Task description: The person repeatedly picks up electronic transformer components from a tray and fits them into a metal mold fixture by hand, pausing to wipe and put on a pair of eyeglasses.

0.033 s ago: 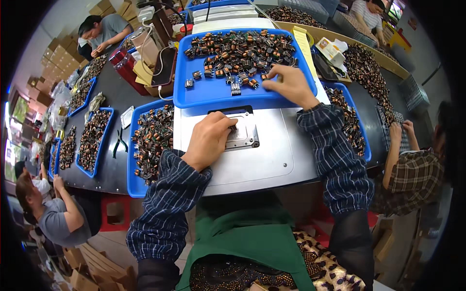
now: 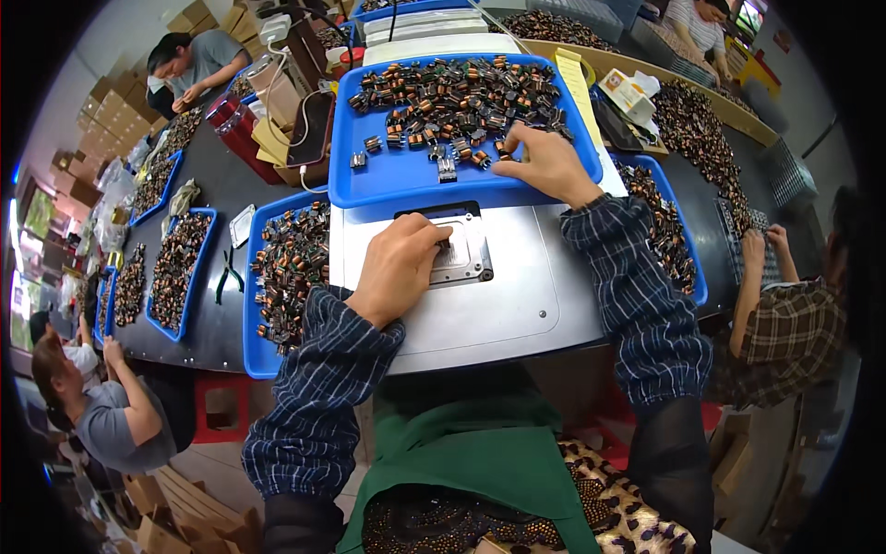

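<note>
Sm. copper-&-blk coil pcs [image 2: 498,92], heaped in blue tray [image 2: 406,193], one part-hidden at L hand [image 2: 392,266]

Part [image 2: 444,246] under left hand [image 2: 392,268], mostly hidden. Right hand [image 2: 546,166]: whether anything is pinched, too small to tell. Left tray [image 2: 249,319]: near right corner hidden behind sleeve [image 2: 318,379].

The place is a small-parts assembly workshop: people [image 2: 217,57] work along the edges of a long, dark workbench [image 2: 208,319] crowded with blue trays [image 2: 392,196] of copper-wound components [image 2: 461,92], while cardboard boxes [image 2: 115,115] stand stacked beyond its far left edge.
</note>
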### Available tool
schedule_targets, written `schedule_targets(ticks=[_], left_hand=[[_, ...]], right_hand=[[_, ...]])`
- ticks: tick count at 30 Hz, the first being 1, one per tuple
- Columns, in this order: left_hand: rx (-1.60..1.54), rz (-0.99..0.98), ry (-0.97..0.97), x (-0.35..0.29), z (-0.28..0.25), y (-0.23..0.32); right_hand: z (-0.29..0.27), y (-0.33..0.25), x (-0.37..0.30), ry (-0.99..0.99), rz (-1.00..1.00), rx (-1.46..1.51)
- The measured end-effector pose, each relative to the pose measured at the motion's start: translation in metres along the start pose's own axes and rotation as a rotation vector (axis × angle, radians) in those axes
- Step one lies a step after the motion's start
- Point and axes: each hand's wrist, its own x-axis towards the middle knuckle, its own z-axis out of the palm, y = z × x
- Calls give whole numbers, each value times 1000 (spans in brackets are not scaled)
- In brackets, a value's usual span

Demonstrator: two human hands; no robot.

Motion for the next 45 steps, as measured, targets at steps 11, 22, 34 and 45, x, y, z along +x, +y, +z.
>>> schedule_targets(ticks=[11, 22, 34, 45], left_hand=[[94, -11, -22, -2, -2, 0], [164, -453, 509, -74, -55, -67], [843, -225, -117, 48, -50, -80], [587, -225, -14, 51, -41, -75]], right_hand=[[-13, 13, 2, 29, 365, 1071], [1, -56, -23, -308, 1, 830], [30, -65, -38, -249, -292, 393], [32, -73, -38, -245, -380, 158]])
